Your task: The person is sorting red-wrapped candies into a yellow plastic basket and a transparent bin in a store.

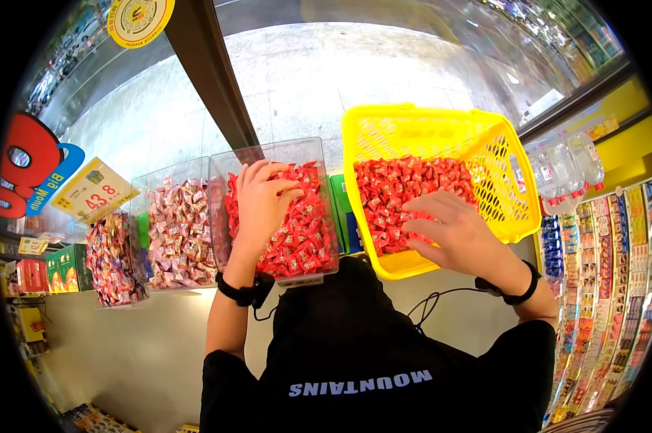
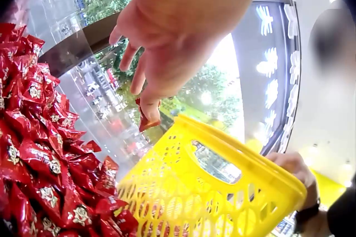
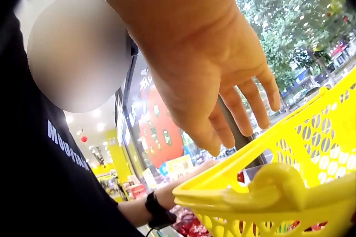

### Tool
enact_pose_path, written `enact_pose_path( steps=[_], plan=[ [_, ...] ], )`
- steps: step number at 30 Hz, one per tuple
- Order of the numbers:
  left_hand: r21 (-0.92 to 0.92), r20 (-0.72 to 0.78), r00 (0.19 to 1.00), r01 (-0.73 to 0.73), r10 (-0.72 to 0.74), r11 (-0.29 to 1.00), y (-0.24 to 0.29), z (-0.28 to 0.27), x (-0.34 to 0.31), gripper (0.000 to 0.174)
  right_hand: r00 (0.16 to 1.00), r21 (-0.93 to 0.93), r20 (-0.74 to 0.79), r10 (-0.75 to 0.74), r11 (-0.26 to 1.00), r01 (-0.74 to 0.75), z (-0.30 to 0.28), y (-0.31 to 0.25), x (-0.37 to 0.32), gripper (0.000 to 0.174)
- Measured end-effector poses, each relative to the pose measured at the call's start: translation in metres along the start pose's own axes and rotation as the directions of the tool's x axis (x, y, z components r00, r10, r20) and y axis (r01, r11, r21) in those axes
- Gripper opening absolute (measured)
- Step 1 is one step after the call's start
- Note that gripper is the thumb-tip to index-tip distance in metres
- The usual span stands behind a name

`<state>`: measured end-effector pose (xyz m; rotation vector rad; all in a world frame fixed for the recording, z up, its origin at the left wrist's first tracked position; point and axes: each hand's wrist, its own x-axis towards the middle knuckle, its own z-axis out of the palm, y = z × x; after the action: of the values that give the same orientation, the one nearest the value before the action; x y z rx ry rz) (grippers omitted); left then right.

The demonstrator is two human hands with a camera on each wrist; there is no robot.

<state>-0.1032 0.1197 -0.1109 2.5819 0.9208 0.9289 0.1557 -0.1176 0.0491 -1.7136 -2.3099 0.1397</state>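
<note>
My left hand is over a clear bin heaped with red-wrapped candies. In the left wrist view, a red-wrapped candy shows at the tip of the thumb, pinched by the left hand. My right hand hovers over a yellow plastic basket with more red-wrapped candies inside. Its fingers are spread and loosely bent, and in the right wrist view the palm of this hand holds nothing.
Left of the red candies stand a bin of pinkish candies and one of mixed dark candies. A price sign rises behind them. Plastic bottles lie right of the basket, near packed shelves. A window frame post stands behind the bins.
</note>
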Motion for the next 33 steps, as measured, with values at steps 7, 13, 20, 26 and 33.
enact_pose_path(
  steps=[7,13,20,26,33],
  plan=[
    [0.224,-0.051,0.999,0.007,0.004,0.975,-0.011,0.027,0.022,0.027,0.980,0.034,-0.051,0.191,0.981,-0.190,0.006,0.014,-0.054,0.024],
    [0.186,-0.090,0.996,0.001,0.016,0.983,0.037,-0.004,0.046,0.028,0.925,0.051,-0.175,0.336,0.942,-0.333,0.010,0.037,-0.098,0.023],
    [-0.004,0.039,0.951,-0.306,0.306,0.952,0.169,-0.067,0.111,0.028,0.907,-0.004,-0.268,0.324,0.941,-0.338,0.008,0.072,-0.128,0.020],
    [-0.222,0.206,0.799,-0.524,0.565,0.822,0.251,-0.020,0.176,0.023,0.889,-0.007,-0.348,0.299,0.947,-0.321,0.007,0.093,-0.136,0.018],
    [-0.300,0.502,0.576,-0.584,0.645,0.754,0.255,0.152,0.195,0.027,0.890,0.021,-0.362,0.278,0.957,-0.290,0.019,0.095,-0.138,0.017]
  ],
)
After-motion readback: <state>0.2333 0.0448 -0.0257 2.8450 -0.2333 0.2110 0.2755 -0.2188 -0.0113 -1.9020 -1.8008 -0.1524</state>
